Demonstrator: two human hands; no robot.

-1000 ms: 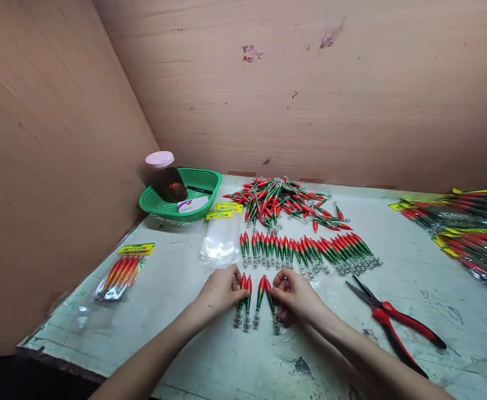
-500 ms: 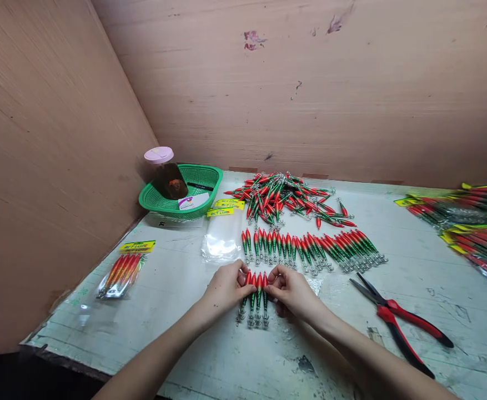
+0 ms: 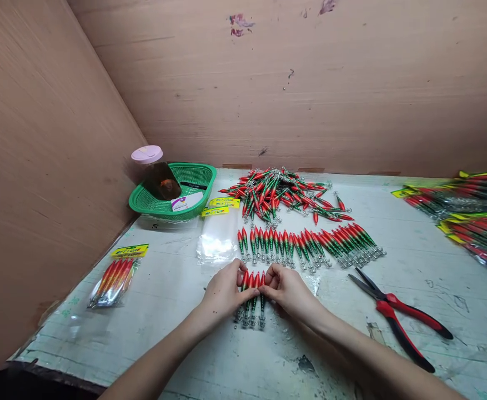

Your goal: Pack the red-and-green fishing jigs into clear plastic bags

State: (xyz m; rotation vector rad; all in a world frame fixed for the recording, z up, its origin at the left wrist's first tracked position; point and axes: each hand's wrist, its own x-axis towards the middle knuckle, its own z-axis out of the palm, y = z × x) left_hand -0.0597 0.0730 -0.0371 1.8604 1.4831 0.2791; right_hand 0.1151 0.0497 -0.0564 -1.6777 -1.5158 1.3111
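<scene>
Several red-and-green fishing lures (image 3: 253, 303) stand side by side between my hands, red ends away from me and hooks toward me. My left hand (image 3: 225, 289) pinches the group from the left, its thumb across the red bodies. From the right, my right hand (image 3: 287, 289) closes thumb and fingers on the lures near their red ends. Just beyond my fingers runs a row of matching lures (image 3: 285, 244). Behind it lies a loose heap of the same lures (image 3: 272, 194). Clear plastic bags (image 3: 218, 239) with yellow headers lie left of the row.
A green basket (image 3: 210, 189) at the back left holds a lidded cup (image 3: 160, 178), a pen and a card. Packed lures (image 3: 116, 278) lie at left, more packs (image 3: 476, 233) at far right. Red-handled pliers (image 3: 388, 305) rest open beside my right forearm. Wooden walls (image 3: 268, 100) enclose the table.
The lures between my hands sit closer together, with my right thumb now nearer to my left thumb. The whole view has shifted slightly.
</scene>
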